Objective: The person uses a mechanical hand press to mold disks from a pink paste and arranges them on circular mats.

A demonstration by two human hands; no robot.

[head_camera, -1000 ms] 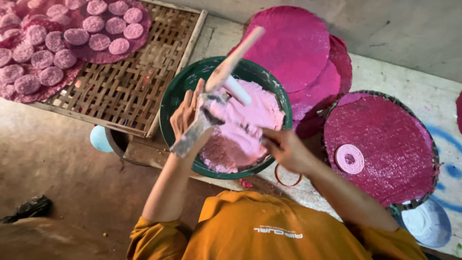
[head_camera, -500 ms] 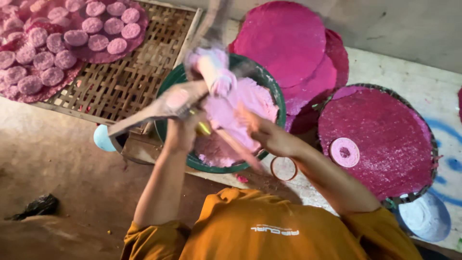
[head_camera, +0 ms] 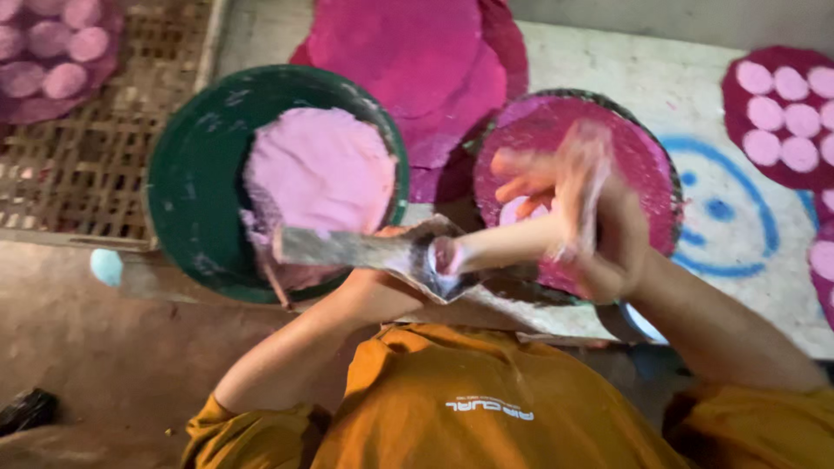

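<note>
The person in the orange shirt (head_camera: 486, 408) works low over the floor, and much of the action is smeared by motion. The left hand (head_camera: 382, 282) is closed around a flat metal mould (head_camera: 356, 250), a long grey piece that ends in a cup-like mouth near the middle of the scene; the fingers themselves are mostly hidden under the metal, so only the wrist and heel of the hand show clearly. The right hand (head_camera: 582, 208) is wrapped around a pale wooden rod (head_camera: 504, 245) whose left end sits in the mouth of the mould; the hand is blurred, and a few fingers stick out to the left, so I cannot tell how tightly it grips. Just beyond the mould stands a green basin (head_camera: 187, 187) holding a mound of pink paste (head_camera: 320, 169). To the right, behind the right hand, lies a round tray (head_camera: 647, 143) covered in darker pink cloth, with 1 pale pink disc (head_camera: 521, 208) half hidden by the rod. Farther off are stacked magenta cloths (head_camera: 408, 61). A bamboo rack (head_camera: 78, 165) runs off the left edge, carrying more pink discs (head_camera: 52, 52) that are cut off, and another batch of discs (head_camera: 786, 104) is cropped at the far right.
</note>
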